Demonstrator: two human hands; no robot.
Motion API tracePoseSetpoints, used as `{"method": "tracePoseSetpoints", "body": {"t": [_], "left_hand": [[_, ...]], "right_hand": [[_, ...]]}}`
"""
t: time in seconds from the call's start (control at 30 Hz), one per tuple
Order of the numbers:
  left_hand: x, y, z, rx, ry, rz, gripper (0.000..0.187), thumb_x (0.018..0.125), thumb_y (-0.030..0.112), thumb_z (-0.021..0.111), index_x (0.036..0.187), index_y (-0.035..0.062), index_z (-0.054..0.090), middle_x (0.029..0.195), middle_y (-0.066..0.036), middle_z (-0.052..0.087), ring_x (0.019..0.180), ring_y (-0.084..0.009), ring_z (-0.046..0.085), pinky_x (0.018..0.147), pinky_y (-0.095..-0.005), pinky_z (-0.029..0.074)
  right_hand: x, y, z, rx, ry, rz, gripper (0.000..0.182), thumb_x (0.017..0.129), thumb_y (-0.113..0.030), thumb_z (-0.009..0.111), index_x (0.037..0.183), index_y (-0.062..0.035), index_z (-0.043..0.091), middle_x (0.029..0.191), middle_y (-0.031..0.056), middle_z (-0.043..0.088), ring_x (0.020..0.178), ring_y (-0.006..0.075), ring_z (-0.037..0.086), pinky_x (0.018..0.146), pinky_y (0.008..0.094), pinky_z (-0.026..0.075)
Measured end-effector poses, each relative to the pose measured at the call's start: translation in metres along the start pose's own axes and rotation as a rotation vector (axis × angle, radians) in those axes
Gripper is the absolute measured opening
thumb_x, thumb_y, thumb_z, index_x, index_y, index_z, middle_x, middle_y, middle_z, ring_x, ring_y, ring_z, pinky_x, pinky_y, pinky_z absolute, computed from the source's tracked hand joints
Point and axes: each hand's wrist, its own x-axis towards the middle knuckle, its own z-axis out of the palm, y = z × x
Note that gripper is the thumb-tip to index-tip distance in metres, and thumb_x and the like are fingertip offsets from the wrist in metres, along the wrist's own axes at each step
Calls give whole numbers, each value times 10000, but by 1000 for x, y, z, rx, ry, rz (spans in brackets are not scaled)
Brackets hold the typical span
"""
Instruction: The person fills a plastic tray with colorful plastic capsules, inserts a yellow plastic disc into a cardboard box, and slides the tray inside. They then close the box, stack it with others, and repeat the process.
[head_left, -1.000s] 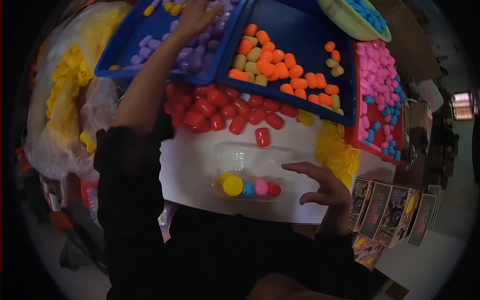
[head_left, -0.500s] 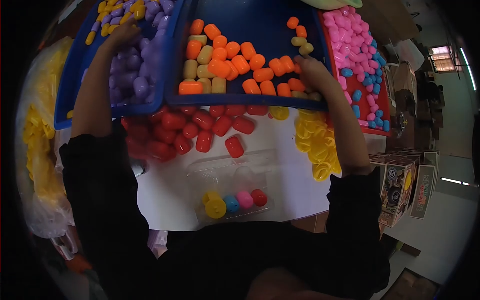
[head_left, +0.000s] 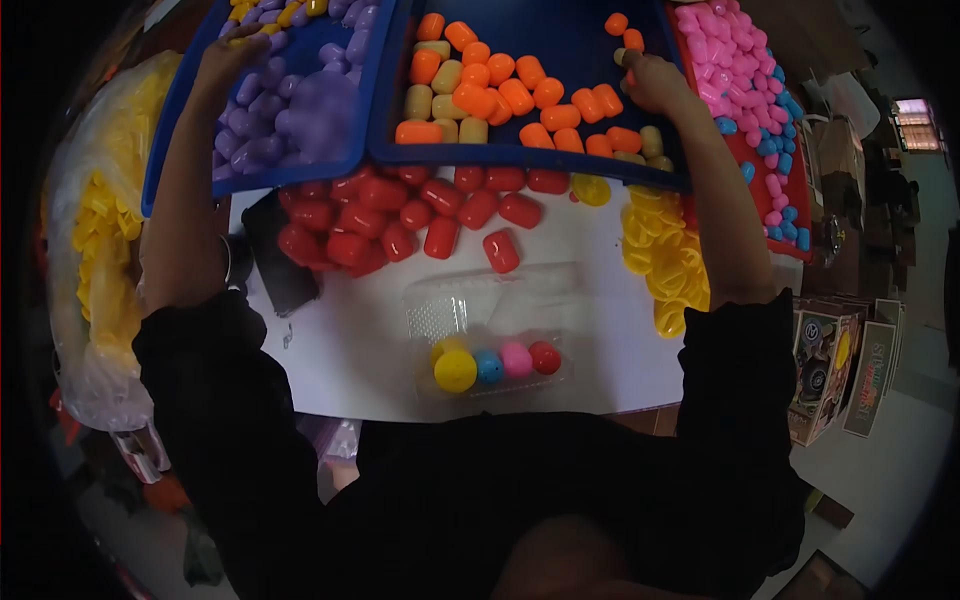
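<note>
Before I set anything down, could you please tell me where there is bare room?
The white table is bare just left of the clear box, below the red capsules, and right of it, up to the yellow discs. The middle blue tray has room behind the orange capsules. It is crowded among the red and the purple capsules.
</note>
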Motion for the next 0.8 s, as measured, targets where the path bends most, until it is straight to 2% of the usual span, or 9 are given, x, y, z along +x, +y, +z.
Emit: {"method": "tracePoseSetpoints", "body": {"t": [0.13,0.17,0.2,0.27,0.33,0.57,0.67,0.73,0.8], "left_hand": [[-79,51,-14,-636,-152,-34,398,828,293,615,1148,63,560,1021,-22,600,901,-109,566,825,-205,421],[-122,82,-23,-821,-679,438,343,842,289,604,1101,65,576,984,-17,585,854,-77,557,762,-177,433],[-155,95,-14,-820,-684,415,343,842,289,604,1101,65,576,984,-17,585,854,-77,557,762,-177,433],[-211,108,17,-697,-479,296,289,818,248,635,1045,75,586,928,-1,573,780,-65,556,660,-182,443],[-259,125,50,-573,-474,396,262,796,206,657,1015,78,592,898,-2,572,730,-80,562,609,-200,454],[-320,137,121,345,-690,775,255,759,132,678,998,83,601,947,-70,577,753,-209,579,651,-316,482],[-312,142,97,-106,-575,547,295,791,144,633,1069,69,570,1015,-74,565,863,-216,583,747,-315,485],[-306,136,85,-1177,-672,-330,362,818,122,596,1160,44,507,1072,-76,544,982,-214,567,847,-306,464],[-308,133,81,-1212,-742,-326,413,822,63,576,1210,19,443,1109,-68,529,1035,-203,552,905,-306,441]], "right_hand": [[-47,-12,-18,283,-54,-123,352,761,-218,651,1033,-34,523,916,183,636,811,320,633,701,379,492],[-65,-24,-26,302,-78,-126,352,761,-218,651,1033,-34,523,916,183,636,811,320,633,701,379,492],[-94,-39,-44,441,50,-97,367,740,-230,679,1012,-40,521,891,172,632,799,319,634,690,381,493],[-152,-68,-80,696,332,-41,404,698,-253,736,971,-53,515,841,151,624,774,316,636,669,385,495],[-204,-105,-89,795,217,-326,369,717,-249,727,946,-66,502,820,150,618,764,315,632,669,362,492],[-257,-169,-53,678,-300,-203,410,729,-216,724,1033,-60,498,947,150,603,899,294,596,765,356,471],[-257,-165,-35,971,-310,-350,457,756,-234,696,1103,-42,468,995,163,617,954,314,593,791,374,464],[-262,-157,-34,1178,-326,-370,469,764,-224,694,1119,-24,460,1013,166,618,975,293,596,813,358,460],[-270,-148,-38,1407,-394,-109,495,773,-209,702,1141,-6,441,1065,156,609,949,240,613,785,319,479]]}}
